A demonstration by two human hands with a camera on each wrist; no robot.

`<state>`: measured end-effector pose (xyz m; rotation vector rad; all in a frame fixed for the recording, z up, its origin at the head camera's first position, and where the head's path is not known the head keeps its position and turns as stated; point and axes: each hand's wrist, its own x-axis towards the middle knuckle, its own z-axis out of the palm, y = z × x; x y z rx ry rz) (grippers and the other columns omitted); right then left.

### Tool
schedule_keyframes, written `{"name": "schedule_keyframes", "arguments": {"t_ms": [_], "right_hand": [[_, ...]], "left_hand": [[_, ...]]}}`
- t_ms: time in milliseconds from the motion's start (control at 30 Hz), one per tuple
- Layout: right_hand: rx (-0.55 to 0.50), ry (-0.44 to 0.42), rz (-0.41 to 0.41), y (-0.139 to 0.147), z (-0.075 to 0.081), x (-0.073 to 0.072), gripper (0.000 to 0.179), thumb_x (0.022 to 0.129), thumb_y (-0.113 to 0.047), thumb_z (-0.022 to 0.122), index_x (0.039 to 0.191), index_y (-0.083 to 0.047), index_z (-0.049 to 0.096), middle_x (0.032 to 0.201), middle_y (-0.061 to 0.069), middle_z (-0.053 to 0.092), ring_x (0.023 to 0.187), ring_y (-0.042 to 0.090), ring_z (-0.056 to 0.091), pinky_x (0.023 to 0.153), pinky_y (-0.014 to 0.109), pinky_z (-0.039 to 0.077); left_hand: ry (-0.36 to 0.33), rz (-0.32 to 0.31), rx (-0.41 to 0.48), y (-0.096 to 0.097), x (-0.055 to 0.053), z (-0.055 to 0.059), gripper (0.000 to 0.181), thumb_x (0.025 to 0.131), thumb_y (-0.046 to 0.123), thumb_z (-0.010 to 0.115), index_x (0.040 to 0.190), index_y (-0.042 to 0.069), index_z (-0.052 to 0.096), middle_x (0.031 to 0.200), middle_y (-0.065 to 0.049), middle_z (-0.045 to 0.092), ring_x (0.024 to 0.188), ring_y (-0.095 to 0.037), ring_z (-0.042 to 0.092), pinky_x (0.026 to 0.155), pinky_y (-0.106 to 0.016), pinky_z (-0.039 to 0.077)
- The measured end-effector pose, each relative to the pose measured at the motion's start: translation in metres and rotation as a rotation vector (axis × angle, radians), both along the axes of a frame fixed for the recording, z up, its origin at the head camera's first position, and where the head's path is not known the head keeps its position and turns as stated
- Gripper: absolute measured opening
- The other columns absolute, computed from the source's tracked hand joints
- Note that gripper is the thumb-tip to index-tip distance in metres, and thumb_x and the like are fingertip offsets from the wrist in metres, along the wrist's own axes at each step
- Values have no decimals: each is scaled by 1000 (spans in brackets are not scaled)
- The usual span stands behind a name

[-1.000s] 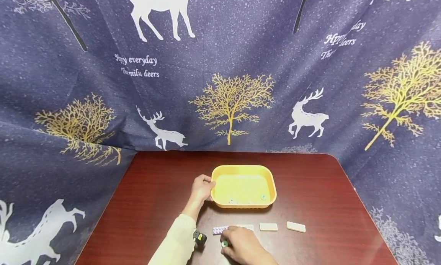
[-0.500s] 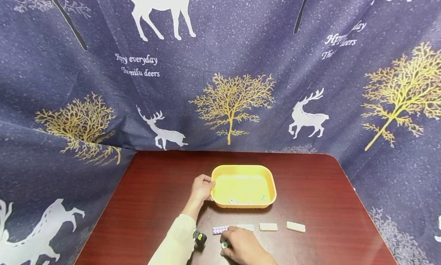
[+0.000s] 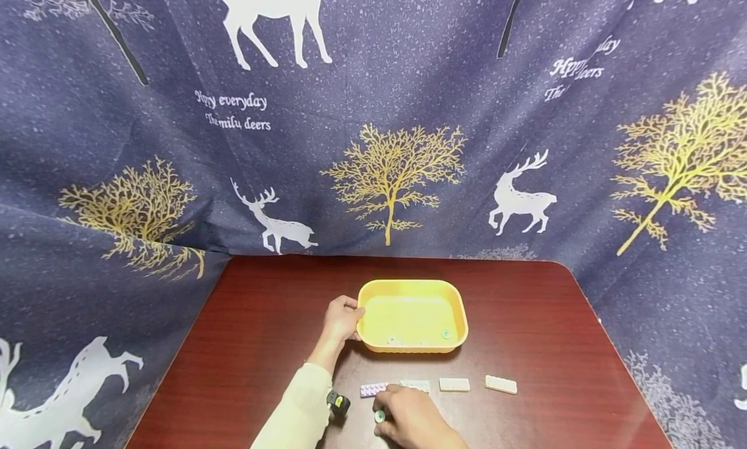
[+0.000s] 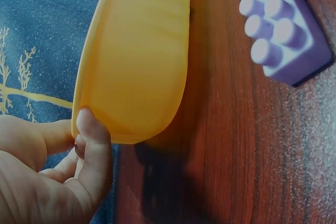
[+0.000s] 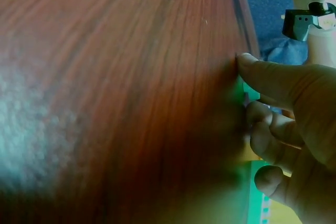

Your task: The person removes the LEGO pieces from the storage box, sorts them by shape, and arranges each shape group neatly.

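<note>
My left hand (image 3: 341, 318) grips the left rim of a yellow plastic tray (image 3: 461, 300); the left wrist view has the thumb and fingers pinching that rim. Near the front of the table, my right hand (image 3: 411, 415) pinches a small round green piece (image 3: 380, 416) with a pale centre. In the right wrist view a bit of this green piece (image 5: 251, 92) shows between thumb and fingers. A purple studded brick (image 3: 372, 390) lies just beyond the right hand. Beside it a pale green studded brick (image 3: 415, 385) is partly covered by that hand.
Two cream bricks (image 3: 454, 385) lie to the right in the same row. A few small round pieces (image 3: 446, 334) sit on the tray's floor toward its near side. A deer-patterned curtain (image 3: 408, 111) hangs behind the reddish wooden table (image 3: 525, 319).
The green piece in my right hand has shifted very slightly toward the table's near edge. My left hand and the tray stay where they were.
</note>
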<state>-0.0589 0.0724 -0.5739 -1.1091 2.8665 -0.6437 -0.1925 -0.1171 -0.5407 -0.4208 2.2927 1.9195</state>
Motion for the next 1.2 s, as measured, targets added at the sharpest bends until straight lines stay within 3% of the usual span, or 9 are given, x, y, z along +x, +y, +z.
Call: {"name": "schedule_keyframes", "arguments": {"t_ms": [200, 433, 600, 900, 1200], "right_hand": [[5, -12, 1, 1, 1, -1, 27, 76, -42, 86, 89, -26, 69, 80, -20, 55, 68, -6, 49, 56, 14, 44], [-22, 42, 4, 4, 7, -1, 29, 79, -48, 83, 93, -26, 69, 82, -19, 59, 68, -5, 48, 56, 15, 43], [-24, 66, -36, 6, 16, -4, 31, 80, -48, 82, 96, -25, 70, 78, -18, 57, 66, -4, 47, 55, 17, 44], [-57, 32, -97, 8, 26, -14, 29, 84, -46, 81, 97, -22, 71, 76, -18, 55, 65, -3, 45, 55, 18, 44], [-97, 110, -159, 17, 39, -31, 25, 85, -41, 81, 98, -22, 72, 79, -13, 65, 69, 0, 57, 60, 23, 53]], "left_hand": [[0, -3, 5, -1, 0, 0, 23, 96, 2, 66, 114, -9, 59, 97, -27, 67, 53, -26, 65, 39, -27, 58], [-6, -5, 13, 0, 0, 3, 23, 96, 2, 66, 114, -9, 59, 99, -28, 66, 54, -28, 66, 39, -27, 57], [-3, -3, 18, -1, 1, 4, 22, 95, 1, 66, 113, -9, 58, 98, -28, 66, 53, -27, 65, 38, -26, 57], [-8, 1, 13, -1, 0, 5, 19, 95, 0, 66, 111, -8, 59, 99, -30, 66, 53, -25, 64, 38, -25, 56], [-2, -4, 7, 0, 1, 1, 19, 96, 1, 66, 111, -8, 59, 98, -29, 66, 54, -26, 65, 38, -26, 56]]}}
